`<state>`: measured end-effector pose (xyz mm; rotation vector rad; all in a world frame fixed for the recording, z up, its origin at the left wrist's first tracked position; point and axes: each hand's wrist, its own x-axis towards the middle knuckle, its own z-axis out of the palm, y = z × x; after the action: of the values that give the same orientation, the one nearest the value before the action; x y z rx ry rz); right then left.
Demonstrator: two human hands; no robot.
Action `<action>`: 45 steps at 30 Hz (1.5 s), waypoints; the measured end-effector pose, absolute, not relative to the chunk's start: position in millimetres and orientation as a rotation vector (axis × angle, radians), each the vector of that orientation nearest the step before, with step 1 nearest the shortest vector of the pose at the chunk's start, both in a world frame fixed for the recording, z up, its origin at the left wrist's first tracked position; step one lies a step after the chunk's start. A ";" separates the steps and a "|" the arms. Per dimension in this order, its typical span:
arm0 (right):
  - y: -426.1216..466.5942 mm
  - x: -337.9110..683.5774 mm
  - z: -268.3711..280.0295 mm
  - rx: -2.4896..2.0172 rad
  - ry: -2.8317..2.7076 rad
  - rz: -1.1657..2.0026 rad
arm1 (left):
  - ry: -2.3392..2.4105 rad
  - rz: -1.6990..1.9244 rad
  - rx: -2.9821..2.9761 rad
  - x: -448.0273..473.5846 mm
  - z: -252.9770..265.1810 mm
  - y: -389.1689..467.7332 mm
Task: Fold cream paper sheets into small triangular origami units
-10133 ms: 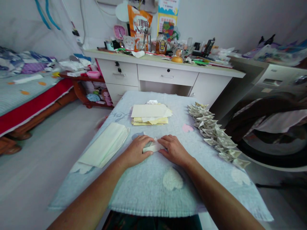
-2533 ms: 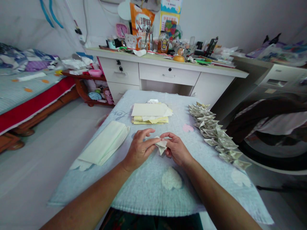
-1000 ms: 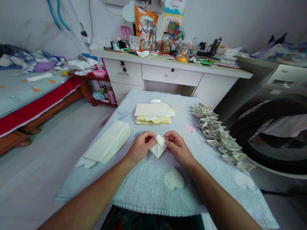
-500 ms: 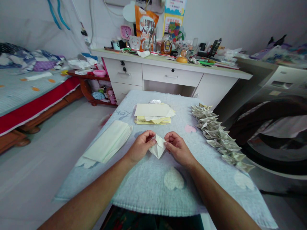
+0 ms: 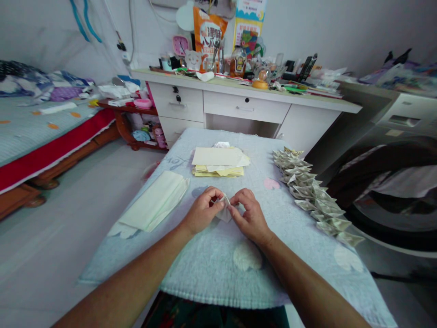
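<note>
A small piece of folded white paper (image 5: 224,214) is held above the middle of the cloth-covered table (image 5: 205,269). My left hand (image 5: 205,207) pinches its left side between thumb and fingers. On the opposite edge, the thumb and forefinger of my right hand (image 5: 248,213) close on the paper. Fingers hide part of its folds. Beyond my hands lies a stack of cream and yellow paper sheets (image 5: 218,157). To the left rests a pile of pale greenish paper (image 5: 155,200). Rows of pointed folded paper pieces (image 5: 309,191) stand nested together at the right.
Behind the table is a white desk (image 5: 246,109) crowded with an orange snack bag (image 5: 208,36), a jar (image 5: 238,63) and a pink clock (image 5: 180,44). A washing machine (image 5: 403,114) stands right; a bed (image 5: 51,123) is left.
The folded paper has turned and its sides are drawn closer together. My right hand has shifted slightly left, nearer my left hand.
</note>
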<state>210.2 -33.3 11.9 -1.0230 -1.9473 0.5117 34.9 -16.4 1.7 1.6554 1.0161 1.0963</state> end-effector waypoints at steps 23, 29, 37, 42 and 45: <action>-32.1 207.7 10.3 -1.069 -1.925 0.337 | 1.241 1.104 1.800 35.3 9.3 -18.7; -35.8 206.0 10.7 -1.030 -2.053 0.238 | 1.185 1.147 1.805 35.2 3.5 -15.2; -34.6 209.0 16.4 -1.044 -1.829 0.525 | 1.045 1.180 1.801 33.9 5.6 -17.2; -32.3 208.8 14.1 -1.051 -1.856 0.656 | 0.990 1.183 1.758 34.9 9.5 -18.3; -31.7 208.3 12.4 -1.049 -1.854 0.680 | 0.979 1.165 1.730 34.2 10.7 -18.5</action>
<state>208.3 -31.7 12.4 -1.0494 -1.8543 0.6797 34.2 -18.5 10.7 1.7297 0.9792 1.1647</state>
